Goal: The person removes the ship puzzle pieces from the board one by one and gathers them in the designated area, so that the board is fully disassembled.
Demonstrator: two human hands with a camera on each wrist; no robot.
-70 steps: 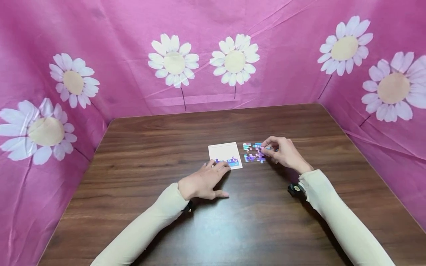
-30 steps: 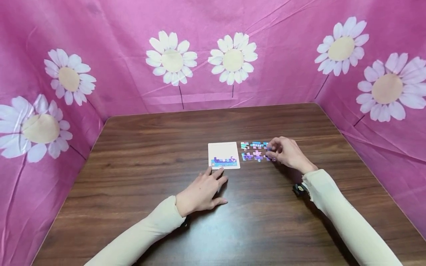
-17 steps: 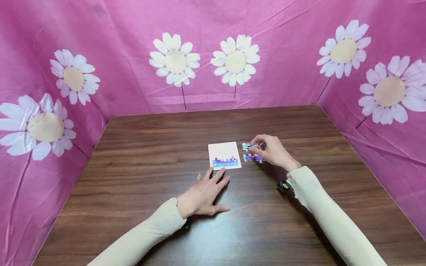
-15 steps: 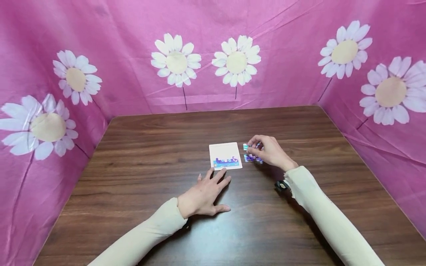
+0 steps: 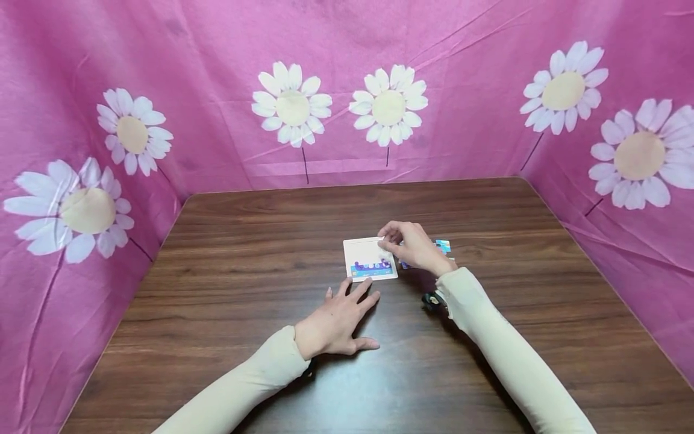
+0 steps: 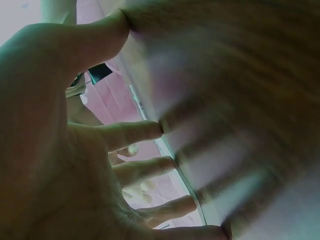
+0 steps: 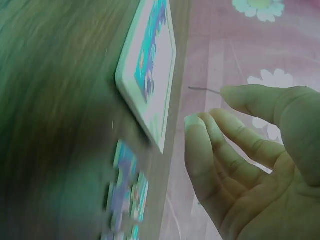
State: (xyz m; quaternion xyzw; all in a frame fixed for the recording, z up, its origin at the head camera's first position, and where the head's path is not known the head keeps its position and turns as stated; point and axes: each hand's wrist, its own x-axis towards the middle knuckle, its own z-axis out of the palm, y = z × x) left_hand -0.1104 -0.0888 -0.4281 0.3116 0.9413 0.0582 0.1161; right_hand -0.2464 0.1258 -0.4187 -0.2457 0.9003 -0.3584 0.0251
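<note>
A square white puzzle board (image 5: 360,249) lies on the table, its near strip filled with joined purple and blue puzzle pieces (image 5: 371,270). My left hand (image 5: 336,322) rests with spread fingers, fingertips at the board's near edge; the left wrist view shows them lined up along that edge (image 6: 175,162). Over the board's right side hovers my right hand (image 5: 414,246). In the right wrist view its thumb and index finger stand apart, nothing between them. Loose puzzle pieces (image 7: 120,182) lie beside the board; in the head view the hand partly covers these pieces (image 5: 444,246).
The brown wooden table (image 5: 244,253) extends around the board on every side. Behind it and along both sides hangs a pink cloth (image 5: 217,120) printed with white daisies. A dark wrist device (image 5: 432,301) sits below the right sleeve.
The right hand has moved left, from the far loose pieces across the group to above the board. The left hand has slid slightly back off the board to its near edge, fingers spread.
</note>
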